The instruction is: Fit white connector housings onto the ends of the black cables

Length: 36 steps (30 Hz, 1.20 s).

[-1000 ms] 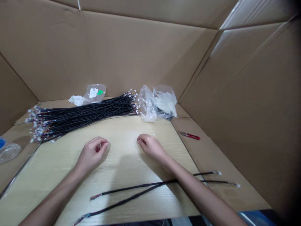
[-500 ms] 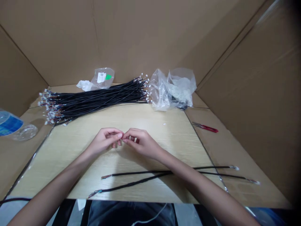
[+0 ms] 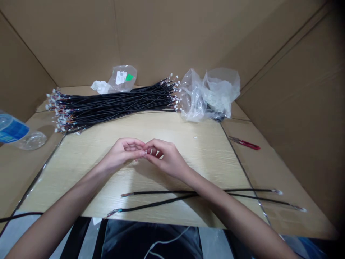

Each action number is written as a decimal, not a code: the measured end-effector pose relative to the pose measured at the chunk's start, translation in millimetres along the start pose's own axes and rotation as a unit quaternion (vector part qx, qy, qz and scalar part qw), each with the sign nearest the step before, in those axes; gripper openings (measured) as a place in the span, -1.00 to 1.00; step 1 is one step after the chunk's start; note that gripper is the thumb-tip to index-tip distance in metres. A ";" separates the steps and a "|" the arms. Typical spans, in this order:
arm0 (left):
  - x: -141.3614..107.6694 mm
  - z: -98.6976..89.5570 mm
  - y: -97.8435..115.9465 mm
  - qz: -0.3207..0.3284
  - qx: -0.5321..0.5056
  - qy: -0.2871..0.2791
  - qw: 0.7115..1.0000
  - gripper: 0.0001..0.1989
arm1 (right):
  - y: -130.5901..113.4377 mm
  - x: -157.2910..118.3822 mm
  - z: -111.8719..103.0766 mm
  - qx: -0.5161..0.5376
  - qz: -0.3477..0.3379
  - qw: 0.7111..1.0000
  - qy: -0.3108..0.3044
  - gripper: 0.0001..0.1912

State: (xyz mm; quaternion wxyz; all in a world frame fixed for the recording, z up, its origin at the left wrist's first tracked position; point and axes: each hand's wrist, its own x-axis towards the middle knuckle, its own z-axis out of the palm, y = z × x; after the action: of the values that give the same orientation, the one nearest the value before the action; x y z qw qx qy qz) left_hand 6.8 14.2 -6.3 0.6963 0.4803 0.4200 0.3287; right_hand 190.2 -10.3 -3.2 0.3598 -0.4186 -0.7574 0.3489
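Above the middle of the table, my left hand (image 3: 128, 151) and my right hand (image 3: 167, 156) meet at their fingertips. Between them shows a tiny white piece (image 3: 146, 152), mostly covered by the fingers and too small to name surely. Both hands are closed in a pinch around it. Nearer to me, two black cables, an upper one (image 3: 161, 192) and a lower one (image 3: 151, 205), lie crossed under my right forearm. Their left ends show bare coloured wires; whitish ends lie at the right.
A large bundle of black cables (image 3: 115, 106) with white connectors lies at the back. Clear plastic bags (image 3: 192, 97) stand beside it, and a labelled bag (image 3: 122, 81) behind. Red-handled snips (image 3: 245, 143) lie at right, a plastic bottle (image 3: 16, 131) at left. Cardboard walls (image 3: 172, 36) surround the table.
The whole view has shifted a little, with the back of the table now higher in it. My fingertips have turned slightly, and the white piece now shows between them.
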 end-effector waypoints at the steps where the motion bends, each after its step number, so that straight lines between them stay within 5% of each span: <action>1: 0.5 -0.3 -0.1 0.003 -0.004 0.005 1.000 -0.63 | -0.5 -0.4 0.7 0.003 0.006 1.000 0.006 -0.92; 5: 2.9 -2.2 -1.1 0.016 -0.016 0.031 0.999 -0.59 | -8.3 -8.4 3.4 -0.022 0.018 1.000 0.011 -0.83; 10: 3.8 -3.7 -1.7 0.024 -0.007 0.035 0.999 -0.66 | -20.6 -30.8 19.0 -0.135 -0.041 0.966 -0.215 -0.90; 14: 3.7 -1.9 -2.1 0.020 0.011 0.021 1.000 -0.71 | -20.5 -42.6 36.3 -0.203 -0.057 0.945 -0.250 -0.91; 21: 2.9 -2.0 -0.6 0.042 0.033 0.040 0.998 -0.68 | -18.7 -35.1 20.8 -0.081 0.041 0.987 -0.131 -0.93; 29: -4.2 -3.6 2.7 0.139 0.079 0.120 0.980 -0.72 | -9.2 -18.8 -13.4 -0.040 0.087 0.995 0.023 -0.96; 32: -11.0 -0.3 -1.2 0.212 0.188 0.126 0.951 -0.80 | -6.4 -19.5 -14.9 -0.028 0.091 0.991 0.097 -0.93; 36: -16.7 4.6 -6.4 0.335 0.337 0.087 0.875 -0.70 | -1.5 -21.7 -12.7 -0.015 0.088 0.984 0.152 -0.92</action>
State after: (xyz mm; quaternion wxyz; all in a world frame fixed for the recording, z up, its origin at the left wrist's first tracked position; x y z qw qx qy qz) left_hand 4.1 -4.0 -7.0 0.3007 0.7674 0.3785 0.4212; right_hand 208.7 -27.2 -1.2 0.4328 -0.5371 -0.6588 0.3003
